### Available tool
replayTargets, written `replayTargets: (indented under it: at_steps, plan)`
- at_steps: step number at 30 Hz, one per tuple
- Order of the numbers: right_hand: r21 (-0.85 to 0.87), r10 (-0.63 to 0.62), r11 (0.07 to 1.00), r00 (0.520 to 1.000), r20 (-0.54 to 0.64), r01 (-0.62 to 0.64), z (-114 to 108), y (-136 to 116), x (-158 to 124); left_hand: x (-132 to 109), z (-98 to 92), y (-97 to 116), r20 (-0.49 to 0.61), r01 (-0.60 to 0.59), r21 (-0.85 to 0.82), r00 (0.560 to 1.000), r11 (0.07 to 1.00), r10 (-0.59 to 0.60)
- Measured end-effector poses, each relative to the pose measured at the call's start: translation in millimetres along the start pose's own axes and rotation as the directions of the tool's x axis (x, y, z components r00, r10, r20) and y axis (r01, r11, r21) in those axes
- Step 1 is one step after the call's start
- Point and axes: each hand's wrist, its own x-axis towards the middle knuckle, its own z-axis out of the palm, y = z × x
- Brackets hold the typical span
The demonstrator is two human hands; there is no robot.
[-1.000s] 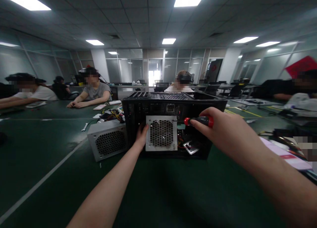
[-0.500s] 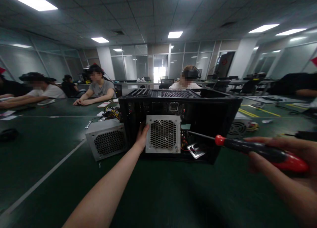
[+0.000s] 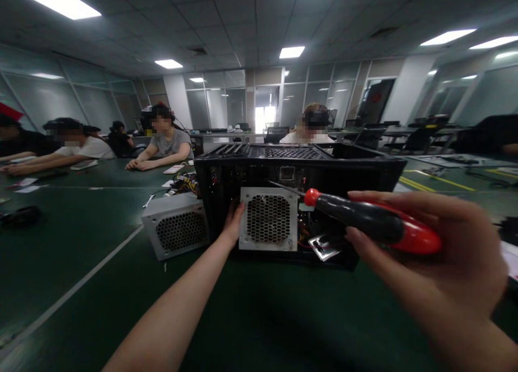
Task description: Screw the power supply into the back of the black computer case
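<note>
A black computer case (image 3: 380, 172) lies on the green table, its open side facing me. At its front a grey power supply (image 3: 267, 245) with a honeycomb grille stands upright, partly inside the case. My left hand (image 3: 233, 224) grips the left edge of that power supply, its fingers partly hidden behind it. In my right hand (image 3: 437, 237) is a red and black screwdriver (image 3: 360, 218), held by the handle. Its thin shaft points left over the top edge of the power supply, and the tip shows against the dark inside of the case.
A second power supply (image 3: 176, 229) sits left of the case, with bundled cables (image 3: 186, 184) behind it. A silver metal piece (image 3: 324, 247) is at the case's lower right. Several people sit around the table beyond.
My right hand has moved left with the screwdriver, whose shaft now reaches over the top of the power supply. My left hand keeps its hold, and the view has shifted slightly.
</note>
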Motion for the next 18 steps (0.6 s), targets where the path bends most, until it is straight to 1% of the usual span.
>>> replayTargets:
  at_steps: [1, 2, 3, 5, 7, 9, 11, 14, 18]
  plan:
    - [-0.014, 0.001, 1.000, 1.000, -0.024, -0.001, -3.4, -0.9, -3.7, 0.2, -0.4, -0.4, -0.001, -0.002, -0.002, 1.000, 1.000, 0.002]
    - [-0.026, 0.028, 0.999, 0.998, -0.047, -0.029, -7.4, -1.0, -9.0, 0.2, -0.6, -0.5, -0.001, 0.000, -0.002, 1.000, 1.000, 0.000]
    - [-0.036, 0.078, 0.996, 0.995, -0.069, -0.080, -11.6, -0.3, -15.8, 0.2, -0.6, -0.3, -0.003, 0.005, 0.000, 1.000, 1.000, -0.005]
    - [-0.034, 0.216, 0.975, 0.969, -0.119, -0.221, -18.1, 3.3, -31.9, 0.1, -0.3, 1.1, -0.021, 0.018, 0.011, 1.000, 1.000, -0.018]
    - [-0.073, 0.260, 0.959, 0.954, -0.152, -0.273, -19.9, 9.0, -48.6, -0.2, 0.1, 2.5, -0.033, 0.020, 0.017, 0.999, 1.000, -0.019]
    - [-0.095, 0.153, 0.981, 0.975, -0.162, -0.170, -17.5, 15.1, -62.8, -0.5, 0.4, 3.2, -0.025, 0.016, 0.011, 1.000, 1.000, -0.016]
    - [-0.093, 0.096, 0.989, 0.982, -0.162, -0.112, -14.1, 19.1, -72.7, -0.8, 0.4, 3.2, -0.011, 0.015, -0.001, 1.000, 1.000, -0.015]
    - [-0.128, 0.079, 0.987, 0.985, -0.153, -0.099, -12.3, 18.8, -79.2, -1.2, 0.0, 2.8, -0.008, 0.007, -0.008, 1.000, 1.000, -0.007]
    - [-0.162, 0.039, 0.985, 0.996, -0.083, -0.052, -13.0, 14.7, -78.7, -1.1, -0.6, 1.5, 0.009, 0.002, -0.011, 1.000, 1.000, -0.002]
